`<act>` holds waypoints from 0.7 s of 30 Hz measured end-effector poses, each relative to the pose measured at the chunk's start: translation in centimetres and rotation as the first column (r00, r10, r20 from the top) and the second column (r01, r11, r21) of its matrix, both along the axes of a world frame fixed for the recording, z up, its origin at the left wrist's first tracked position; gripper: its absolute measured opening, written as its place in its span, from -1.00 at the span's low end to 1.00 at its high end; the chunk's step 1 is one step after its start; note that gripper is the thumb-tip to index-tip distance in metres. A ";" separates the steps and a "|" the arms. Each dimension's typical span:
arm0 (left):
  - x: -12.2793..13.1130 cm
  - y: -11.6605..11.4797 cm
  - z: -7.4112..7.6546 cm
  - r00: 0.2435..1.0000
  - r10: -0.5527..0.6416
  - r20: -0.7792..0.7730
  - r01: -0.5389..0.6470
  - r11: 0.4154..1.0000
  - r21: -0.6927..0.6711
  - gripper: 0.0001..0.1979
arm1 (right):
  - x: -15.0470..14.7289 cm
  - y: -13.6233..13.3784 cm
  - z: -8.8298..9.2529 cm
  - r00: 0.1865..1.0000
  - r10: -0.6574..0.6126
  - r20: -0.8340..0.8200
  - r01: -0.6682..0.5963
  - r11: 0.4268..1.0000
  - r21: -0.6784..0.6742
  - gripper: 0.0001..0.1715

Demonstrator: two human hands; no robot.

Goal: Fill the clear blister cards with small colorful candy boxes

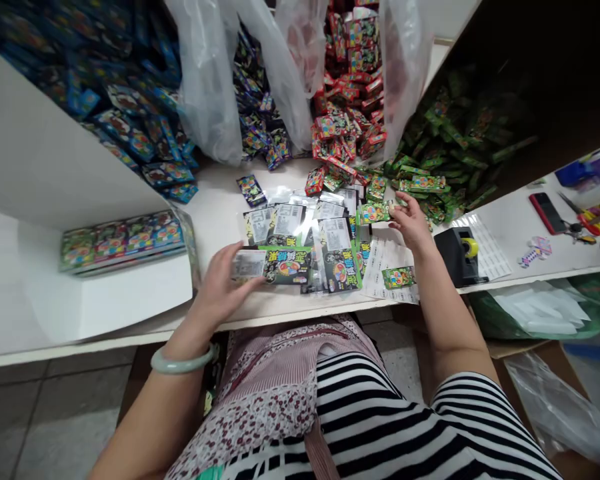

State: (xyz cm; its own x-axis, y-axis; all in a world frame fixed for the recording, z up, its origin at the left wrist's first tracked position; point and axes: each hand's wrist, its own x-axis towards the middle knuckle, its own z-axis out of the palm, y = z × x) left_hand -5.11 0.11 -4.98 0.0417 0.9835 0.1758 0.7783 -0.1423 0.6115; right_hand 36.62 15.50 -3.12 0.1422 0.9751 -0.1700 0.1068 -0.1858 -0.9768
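The right hand had its thumb and fingers closed on the end of a small green packet. The left hand had its thumb and fingers apart at the end of a flat black bag — I could not tell if it pinched the bag or only touched it. More black bags lay between the two hands, some on top of others. Just below the right hand was a white sheet with another green packet on it. A black tape holder stood to the right of that hand. Beyond it was a big heap of green packets. A purple packet lay past the left hand — with red packets piled farther off.
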 end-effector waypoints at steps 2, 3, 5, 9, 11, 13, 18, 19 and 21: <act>0.7 0.8 0.9 0.977 -0.195 -0.086 0.187 0.978 -0.089 -0.10 | -1.9 -0.9 0.3 0.987 0.127 -0.096 -0.133 0.990 -0.054 -0.41; 0.9 1.2 1.2 0.958 -0.256 -0.127 0.237 0.960 -0.151 -0.03 | -2.9 -1.3 0.3 0.977 0.171 -0.128 -0.182 0.980 -0.080 -0.42; 1.3 1.9 1.4 0.923 -0.334 -0.189 0.281 0.923 -0.262 0.04 | -4.8 -2.3 -0.1 0.970 0.199 -0.140 -0.215 0.970 -0.112 -0.46; 1.7 2.6 1.3 0.882 -0.407 -0.236 0.307 0.878 -0.367 -0.03 | -7.0 -4.6 -1.0 0.942 0.299 0.152 -0.290 0.954 -0.081 -0.50; 1.7 2.6 1.1 0.879 -0.415 -0.235 0.315 0.876 -0.366 -0.08 | -7.1 -5.2 -0.7 0.813 0.427 0.396 -0.443 0.895 -0.054 -0.58; 1.5 2.5 1.1 0.888 -0.404 -0.222 0.322 0.888 -0.329 -0.07 | -6.8 -5.2 -0.1 0.660 0.467 0.589 -0.563 0.826 -0.023 -0.61; 0.8 2.5 1.5 0.936 -0.313 -0.163 0.289 0.945 -0.153 0.04 | -7.8 -2.8 0.6 0.396 0.437 0.807 -0.704 0.709 -0.038 0.03; 0.8 2.5 1.5 0.941 -0.303 -0.154 0.284 0.949 -0.135 0.04 | -8.4 -2.3 0.5 0.358 0.456 0.815 -0.720 0.691 -0.071 0.11; 0.7 2.4 1.6 0.947 -0.289 -0.138 0.275 0.955 -0.112 0.02 | -9.5 -1.8 0.0 0.310 0.484 0.818 -0.737 0.666 -0.114 0.09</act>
State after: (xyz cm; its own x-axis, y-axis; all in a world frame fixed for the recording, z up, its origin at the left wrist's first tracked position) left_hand -4.37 2.52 -3.37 0.3391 0.9391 0.0566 0.7987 -0.3191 0.5101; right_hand 27.12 13.69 -3.14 -0.5729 0.8146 -0.0903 0.7562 0.4829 -0.4415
